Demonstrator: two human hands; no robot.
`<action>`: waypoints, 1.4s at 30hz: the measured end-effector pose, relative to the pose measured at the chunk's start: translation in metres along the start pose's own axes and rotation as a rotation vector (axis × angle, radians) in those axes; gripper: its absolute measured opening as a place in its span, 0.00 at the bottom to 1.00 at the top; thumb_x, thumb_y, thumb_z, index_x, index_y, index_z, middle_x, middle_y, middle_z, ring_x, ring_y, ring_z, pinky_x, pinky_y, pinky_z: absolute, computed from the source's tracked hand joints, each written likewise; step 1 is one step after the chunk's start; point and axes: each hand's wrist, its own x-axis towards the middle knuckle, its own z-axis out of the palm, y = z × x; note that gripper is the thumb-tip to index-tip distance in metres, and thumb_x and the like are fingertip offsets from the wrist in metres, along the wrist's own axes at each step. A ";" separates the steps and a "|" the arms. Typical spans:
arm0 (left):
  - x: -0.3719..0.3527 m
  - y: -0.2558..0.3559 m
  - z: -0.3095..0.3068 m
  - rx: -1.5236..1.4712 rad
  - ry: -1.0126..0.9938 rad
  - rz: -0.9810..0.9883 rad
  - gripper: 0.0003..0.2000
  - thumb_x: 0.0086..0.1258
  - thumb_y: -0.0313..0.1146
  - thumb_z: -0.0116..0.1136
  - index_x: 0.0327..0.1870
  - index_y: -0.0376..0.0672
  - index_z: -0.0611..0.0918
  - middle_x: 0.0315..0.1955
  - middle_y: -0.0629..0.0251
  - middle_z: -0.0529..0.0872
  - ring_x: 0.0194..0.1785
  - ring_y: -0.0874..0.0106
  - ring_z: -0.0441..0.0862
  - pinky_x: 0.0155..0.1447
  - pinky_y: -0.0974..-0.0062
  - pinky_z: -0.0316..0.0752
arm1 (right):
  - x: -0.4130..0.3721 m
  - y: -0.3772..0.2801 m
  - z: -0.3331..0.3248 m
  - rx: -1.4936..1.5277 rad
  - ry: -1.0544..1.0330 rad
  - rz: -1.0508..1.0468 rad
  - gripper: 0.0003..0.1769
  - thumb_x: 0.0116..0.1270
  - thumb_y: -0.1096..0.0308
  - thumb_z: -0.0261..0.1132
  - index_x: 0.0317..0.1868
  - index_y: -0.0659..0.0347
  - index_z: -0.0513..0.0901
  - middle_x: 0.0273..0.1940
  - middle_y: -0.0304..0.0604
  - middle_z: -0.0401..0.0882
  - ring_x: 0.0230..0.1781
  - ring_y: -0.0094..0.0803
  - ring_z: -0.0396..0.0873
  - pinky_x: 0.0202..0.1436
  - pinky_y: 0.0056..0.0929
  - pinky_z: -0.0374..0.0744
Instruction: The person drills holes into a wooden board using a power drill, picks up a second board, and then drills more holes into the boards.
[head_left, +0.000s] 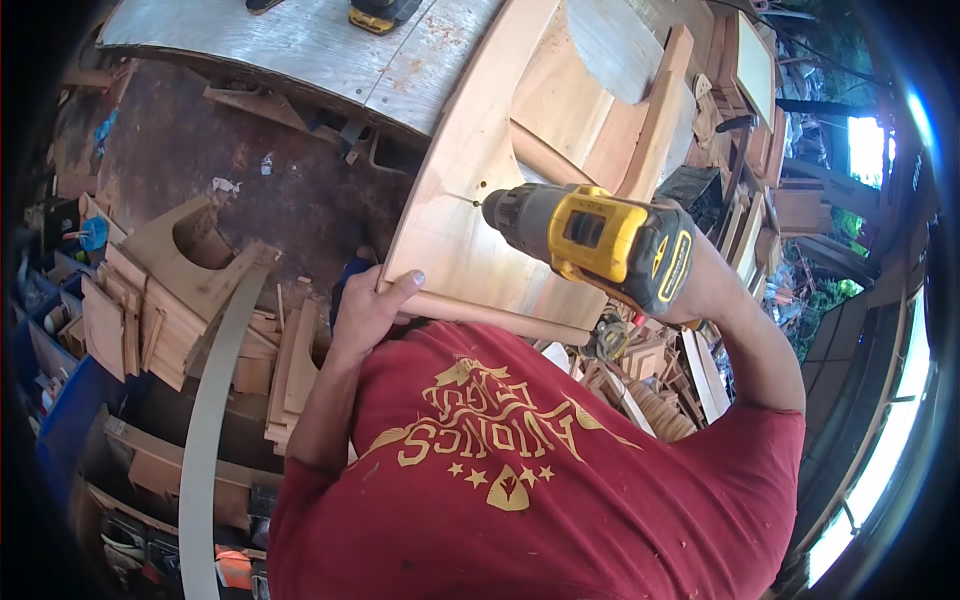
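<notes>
**Head view: drill tip on panel face, left hand clamping the near corner**

Head cam looks down past a red shirt. The panel (470,150), pale wood w/ a curved edge, stands tilted in front of the chest. Its long axis runs from btm-left, near the body, up and away to the top-right. The left hand (375,305) pinches the panel's near lower corner, thumb on the face and fingers curled under the edge, out of sight.

The right hand (698,287) is mostly hidden behind the yellow drill (590,240). It's closed round the grip, but individual fingers can't be made out. The drill lies approx level and points left, w/ its bit tip touching the panel face about mid-height. So the contact point sits up and to the right of the left hand, btwn the two hands, and nearer the drill side.

A metal-topped bench (300,50) lies beyond the panel w/ a second drill (380,12) on it. Stacked wood cutouts (170,290) sit lower left, well apart from both hands.
</notes>
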 end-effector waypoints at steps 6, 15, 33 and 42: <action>-0.001 0.003 0.002 0.013 0.015 -0.004 0.22 0.73 0.44 0.69 0.51 0.28 0.86 0.38 0.55 0.91 0.38 0.72 0.90 0.38 0.75 0.87 | -0.008 -0.007 -0.001 -0.182 0.088 -0.041 0.20 0.51 0.63 0.78 0.43 0.61 0.85 0.37 0.50 0.86 0.37 0.50 0.84 0.49 0.39 0.81; -0.003 0.003 0.004 0.001 0.029 -0.010 0.21 0.72 0.43 0.70 0.51 0.29 0.87 0.36 0.57 0.91 0.36 0.73 0.90 0.36 0.76 0.87 | 0.006 -0.008 -0.003 0.034 0.022 0.025 0.16 0.52 0.65 0.77 0.38 0.62 0.84 0.33 0.52 0.85 0.33 0.53 0.83 0.43 0.41 0.81; 0.003 -0.009 0.006 0.010 0.112 0.066 0.17 0.72 0.39 0.72 0.45 0.29 0.88 0.32 0.63 0.90 0.32 0.79 0.85 0.35 0.79 0.81 | 0.026 0.006 0.005 0.125 -0.086 -0.015 0.18 0.49 0.66 0.75 0.37 0.67 0.80 0.31 0.54 0.82 0.33 0.55 0.82 0.40 0.42 0.81; 0.003 -0.012 0.006 0.007 0.123 0.104 0.17 0.72 0.39 0.71 0.44 0.28 0.88 0.29 0.62 0.90 0.32 0.79 0.85 0.36 0.77 0.81 | -0.018 -0.025 -0.035 -0.072 -0.085 0.110 0.21 0.57 0.63 0.72 0.53 0.52 0.88 0.51 0.41 0.87 0.54 0.45 0.84 0.64 0.44 0.78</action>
